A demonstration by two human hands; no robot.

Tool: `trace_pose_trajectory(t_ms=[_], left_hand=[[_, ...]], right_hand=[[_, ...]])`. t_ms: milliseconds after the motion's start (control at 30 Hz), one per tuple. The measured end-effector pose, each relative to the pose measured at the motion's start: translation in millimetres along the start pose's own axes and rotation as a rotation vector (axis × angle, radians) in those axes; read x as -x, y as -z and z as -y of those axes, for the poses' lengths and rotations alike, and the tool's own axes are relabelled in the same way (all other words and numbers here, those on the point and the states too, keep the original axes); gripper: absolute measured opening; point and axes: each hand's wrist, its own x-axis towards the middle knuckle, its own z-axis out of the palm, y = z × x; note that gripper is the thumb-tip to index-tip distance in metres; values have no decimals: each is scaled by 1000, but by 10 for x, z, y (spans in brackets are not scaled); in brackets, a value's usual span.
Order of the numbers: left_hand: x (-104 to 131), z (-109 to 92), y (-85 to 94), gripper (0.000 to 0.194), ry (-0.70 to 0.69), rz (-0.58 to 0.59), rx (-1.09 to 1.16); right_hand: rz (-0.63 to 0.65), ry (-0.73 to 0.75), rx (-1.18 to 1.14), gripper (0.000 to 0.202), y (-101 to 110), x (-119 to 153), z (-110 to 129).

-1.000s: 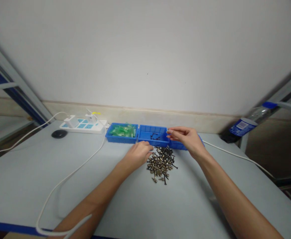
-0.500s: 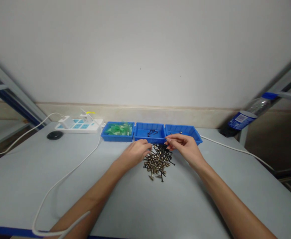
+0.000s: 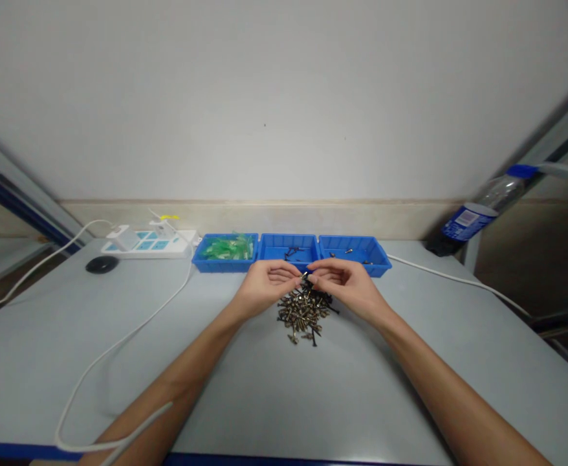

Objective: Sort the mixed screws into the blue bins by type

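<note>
My left hand [image 3: 270,286] and my right hand [image 3: 346,285] face each other above the far side of a pile of screws [image 3: 303,312]. The pile mixes brass-coloured and black pieces. The fingers of my left hand are pinched, with a small brass-coloured screw [image 3: 305,276] at their tips. My right hand is also pinched, its fingertips close to that piece; what it holds, if anything, is too small to make out. Behind the hands, the middle blue tray [image 3: 270,249] has a few dark screws [image 3: 294,251] in it. The right blue tray [image 3: 378,259] has several small brass-coloured pieces.
A left blue tray [image 3: 222,266] contains green plastic pieces [image 3: 230,246]. Farther left are a white power strip [image 3: 177,249], a black round object [image 3: 102,264] and a white cable [image 3: 119,343]. A bottle with dark liquid [image 3: 468,220] leans at the right.
My right hand has moved left from the front of the right tray, uncovering its contents. My left hand has turned, and both hands' fingertips have come together over the pile.
</note>
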Motion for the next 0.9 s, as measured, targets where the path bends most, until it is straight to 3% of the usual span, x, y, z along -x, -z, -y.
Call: trace_pose_trajectory(t_ms=[167,400,633,767,833,900], left_hand=[[-1,-2,11,24,22,11,30],[8,-8,-4,30,61,-20,141],[15,-19,-33,32,-34,-51,134],[22,8,-14,18,-239,-61,-168],[16,66,14,22,-388,-9,-443],[3,142,46,38,-481,114,-675]], right_hand=[[51,-25,-71,31,-59,6,-43],[-33,-137,-245,28,-95,-8,-1],[-18,-224,-392,27,-77,15,34],[-56,-202,-401,27,-38,-3,27],[-186,-145,-379,29,-21,-21,22],[-405,-59,-366,30,-7,-38,24]])
